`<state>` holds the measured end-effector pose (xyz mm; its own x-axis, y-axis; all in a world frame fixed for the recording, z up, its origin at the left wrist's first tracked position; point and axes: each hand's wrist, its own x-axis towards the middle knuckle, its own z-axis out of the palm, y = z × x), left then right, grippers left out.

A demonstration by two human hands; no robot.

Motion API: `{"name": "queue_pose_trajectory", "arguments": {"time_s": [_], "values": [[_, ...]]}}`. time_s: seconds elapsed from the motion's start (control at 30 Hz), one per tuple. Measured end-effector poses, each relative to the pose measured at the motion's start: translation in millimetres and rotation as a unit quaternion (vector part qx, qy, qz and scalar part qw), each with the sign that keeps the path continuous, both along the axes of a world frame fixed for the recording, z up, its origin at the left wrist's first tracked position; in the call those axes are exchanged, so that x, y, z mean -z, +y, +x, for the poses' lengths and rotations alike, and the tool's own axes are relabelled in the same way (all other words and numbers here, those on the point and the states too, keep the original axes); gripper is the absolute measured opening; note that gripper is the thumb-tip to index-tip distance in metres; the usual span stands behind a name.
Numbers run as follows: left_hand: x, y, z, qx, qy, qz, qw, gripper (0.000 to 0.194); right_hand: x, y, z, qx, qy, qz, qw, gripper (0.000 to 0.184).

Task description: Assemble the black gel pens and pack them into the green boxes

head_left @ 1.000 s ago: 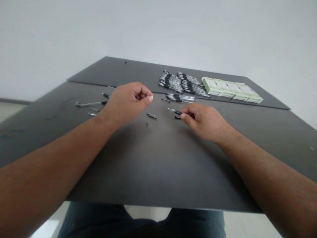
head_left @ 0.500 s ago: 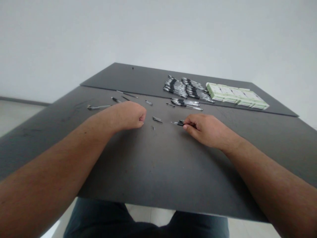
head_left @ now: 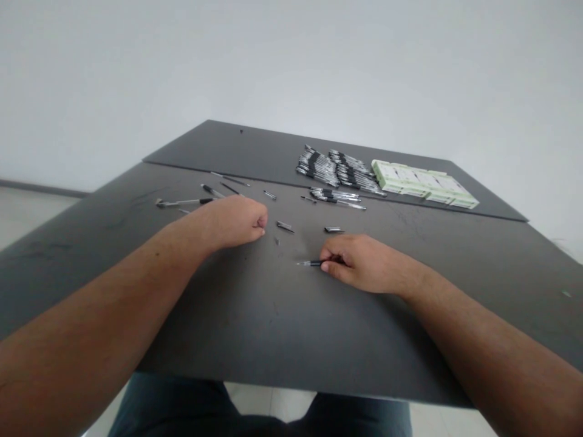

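In my right hand is an uncapped pen with a black grip, its clear tip pointing left, pinched low over the table. Just beyond that hand lies a pen cap. My left hand is closed at the left, fingers curled in; whatever they may hold is hidden. A second cap lies to the right of it, with a tiny clear piece nearer to me. Behind the left hand rest loose pen parts, among them a barrel with a black grip.
Rows of pens lie at the back of the dark table, with a smaller group of pens in front. Pale green boxes stand at the back right. A seam crosses the table. Thin refills lie at the back left.
My right hand has moved toward me with the pen, and a cap now lies on the table beyond it. My left hand stays closed in nearly the same place. The view has shifted slightly.
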<state>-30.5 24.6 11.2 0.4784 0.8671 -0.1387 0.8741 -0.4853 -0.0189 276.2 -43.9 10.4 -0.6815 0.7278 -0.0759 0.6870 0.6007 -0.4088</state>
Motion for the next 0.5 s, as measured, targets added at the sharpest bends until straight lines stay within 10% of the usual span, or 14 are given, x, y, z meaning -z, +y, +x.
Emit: {"name": "queue_pose_trajectory", "arguments": {"time_s": [0.5], "values": [[-29.8, 20, -93, -0.165, -0.103, 0.117, 0.974, 0.048, 6.2, -19, -18, -0.061, 0.067, -0.044, 0.995, 0.009]]}}
